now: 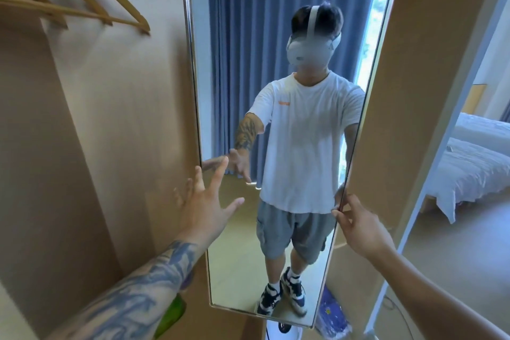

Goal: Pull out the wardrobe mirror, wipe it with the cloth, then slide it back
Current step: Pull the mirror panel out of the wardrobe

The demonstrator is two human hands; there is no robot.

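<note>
The wardrobe mirror [276, 124] stands upright between the two hands, a tall narrow panel whose face is turned toward the person and whose right edge sits against a wooden wardrobe panel [408, 119]. No cloth shows in either hand; a green patch [171, 315] below the left forearm could be it, but that cannot be told.

The main risk, as it looks from here, lies with the right hand [358, 226]: it pinches only the thin right edge of the mirror with thumb and fingertips. A sideways pull or push from so small a grip could let the edge slip out, or twist the panel on its slide so that it binds. Fingers caught between the mirror edge and the wardrobe panel just beyond them are another hazard if the mirror slides that way. Bare fingertips on the glass would also leave marks.

The left hand [207, 201] is released — fingers spread wide, palm toward the glass, reaching for the mirror's left edge; whether it touches cannot be told. That forearm rises from lower left, the right from lower right. Wooden hangers [82, 5] hang well above the left hand.
</note>
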